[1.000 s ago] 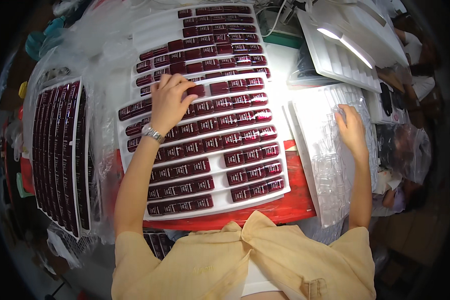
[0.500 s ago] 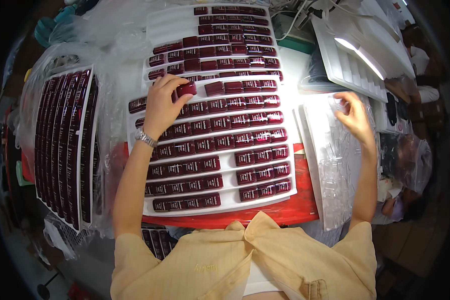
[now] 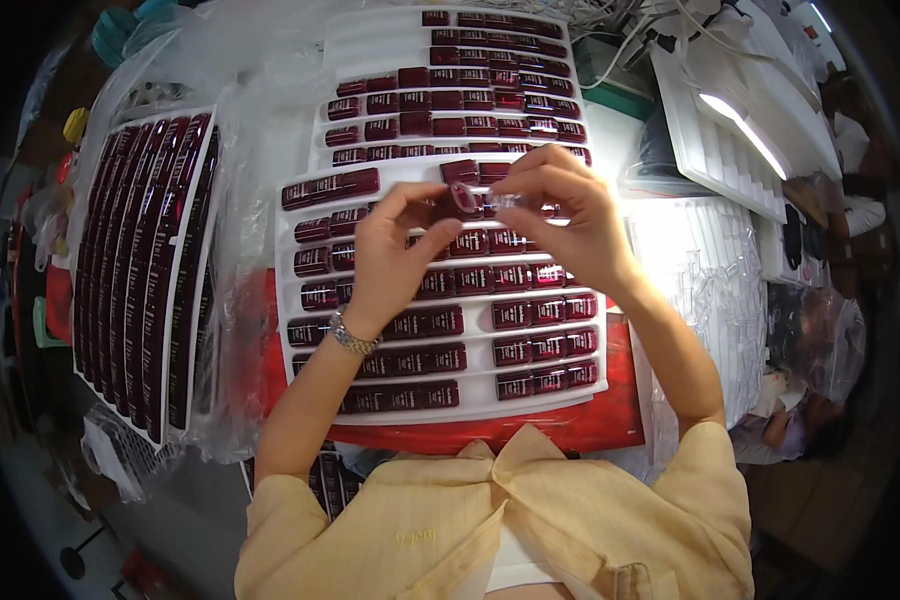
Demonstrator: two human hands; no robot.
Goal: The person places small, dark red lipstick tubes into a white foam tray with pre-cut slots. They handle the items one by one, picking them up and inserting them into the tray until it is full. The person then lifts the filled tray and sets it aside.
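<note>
Although working well apart half a second ago, now brings left hand [image 3: 395, 250] and right hand [image 3: 575, 215] almost together above the far rows of the front white tray [image 3: 477, 355]. Grips a dark red bottle [image 3: 465, 198] between the left fingers, with a pale oval rim turned toward the camera. Pinches a small clear piece [image 3: 507, 201] between the right fingers, just beside that rim; cannot tell through the blur whether touching it or slightly apart. Has left the clear heap [image 3: 710, 300] on the right and now, by the look of it, gives both hands to one bottle.

Shows a gap in the front tray's farthest row, just left of the raised bottle. Meets the rear tray [image 3: 375, 45] at the far side and the red counter [image 3: 625, 385] at the near edge. Keeps well apart from the wrapped tray stack [image 3: 176, 310] at the left. Probably finds easiest room upward, being hemmed in below by filled rows and, under the right forearm, by the heap.
</note>
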